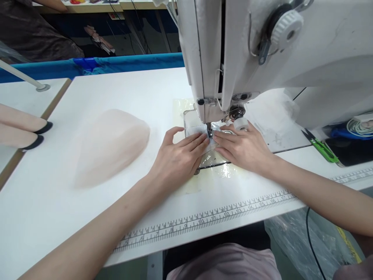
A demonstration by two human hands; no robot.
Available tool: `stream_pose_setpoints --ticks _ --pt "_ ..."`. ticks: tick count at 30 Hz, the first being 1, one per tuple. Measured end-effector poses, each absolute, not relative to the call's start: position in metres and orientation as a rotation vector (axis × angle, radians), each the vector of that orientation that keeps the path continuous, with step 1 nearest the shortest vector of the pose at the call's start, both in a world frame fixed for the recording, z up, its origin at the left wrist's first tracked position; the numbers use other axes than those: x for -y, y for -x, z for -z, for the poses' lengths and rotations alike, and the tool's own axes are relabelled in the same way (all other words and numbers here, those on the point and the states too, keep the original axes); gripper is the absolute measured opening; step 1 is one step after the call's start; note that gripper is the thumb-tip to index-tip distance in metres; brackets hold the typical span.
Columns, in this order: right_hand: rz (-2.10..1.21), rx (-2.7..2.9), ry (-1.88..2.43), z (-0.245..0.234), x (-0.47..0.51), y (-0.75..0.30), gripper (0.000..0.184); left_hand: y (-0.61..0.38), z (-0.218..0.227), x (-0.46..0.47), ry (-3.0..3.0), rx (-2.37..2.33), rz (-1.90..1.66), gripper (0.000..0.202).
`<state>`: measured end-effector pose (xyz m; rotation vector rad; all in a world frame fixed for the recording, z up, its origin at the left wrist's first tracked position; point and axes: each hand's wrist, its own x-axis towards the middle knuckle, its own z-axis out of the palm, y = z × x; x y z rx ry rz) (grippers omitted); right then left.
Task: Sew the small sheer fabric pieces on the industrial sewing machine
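At the sewing machine (204,62), a thin, whitish sheer fabric (194,126) lies under the presser foot (209,131); its edges are hard to make out. My left hand (182,153) rests flat on it just left of the foot, fingers stretched out and the thumb apart. From the right, my right hand (243,146) presses down beside the foot with its fingers extended, part of it behind the white knob (241,123). Both sets of fingertips are close to the needle area. A sheer pale pink fabric piece (116,144) lies loose to the left.
Green thread snips (323,149) lie at the right beside a dark phone-like slab (349,149). A printed ruler strip (201,223) runs along the table's front edge. Two beige padded pieces with black tips (23,130) jut in from the left. Another person's sleeve (35,35) shows at top left.
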<state>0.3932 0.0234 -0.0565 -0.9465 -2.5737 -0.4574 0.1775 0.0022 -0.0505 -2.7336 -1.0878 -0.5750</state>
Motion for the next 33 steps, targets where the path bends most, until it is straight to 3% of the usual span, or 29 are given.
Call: stream_pose_setpoints --ticks 17,24,26,30,33 --pt "0.425 2.546 0.962 0.059 -0.025 -0.394 0.026 -0.178 0.051 -0.002 2.679 1.09 0.577 0.03" --pt "0.463 2.498 0.871 0.059 -0.024 -0.395 0.028 -0.172 0.05 -0.002 2.67 1.19 0.402 0.062" --pt "0.456 2.464 0.832 0.057 -0.021 -0.394 0.029 -0.172 0.044 0.002 2.594 1.14 0.401 0.055" --pt "0.382 2.37 0.817 0.052 -0.011 -0.388 0.035 -0.173 0.034 0.004 2.446 1.034 0.519 0.018" --pt "0.245 2.422 0.768 0.051 -0.005 -0.382 0.034 -0.171 0.037 -0.005 2.552 0.976 0.532 0.028"
